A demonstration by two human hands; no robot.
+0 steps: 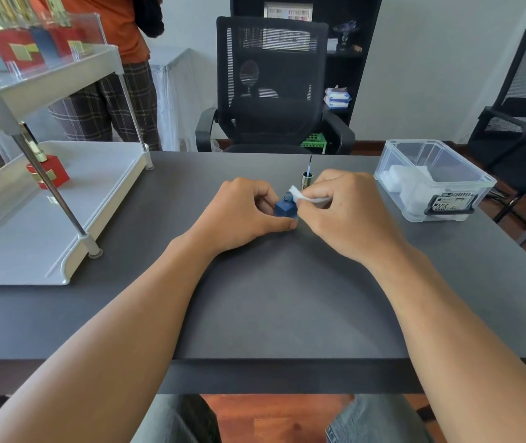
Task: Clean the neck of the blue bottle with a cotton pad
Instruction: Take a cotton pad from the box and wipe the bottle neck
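Observation:
A small blue square bottle (285, 208) stands uncapped on the dark table (271, 298), near its middle. My left hand (242, 215) grips the bottle's body from the left, thumb along its front base. My right hand (344, 212) pinches a white cotton pad (303, 195) and holds it against the bottle's neck from the right. The neck is mostly hidden by the pad and my fingers. Just behind the bottle its gold cap (307, 179) stands upside down, with the thin brush pointing up.
A clear plastic box (431, 179) holding more cotton pads sits at the right. A white two-tier rack (63, 203) at the left carries a red bottle (49, 172) below and several bottles above. Black chairs and a standing person are behind the table.

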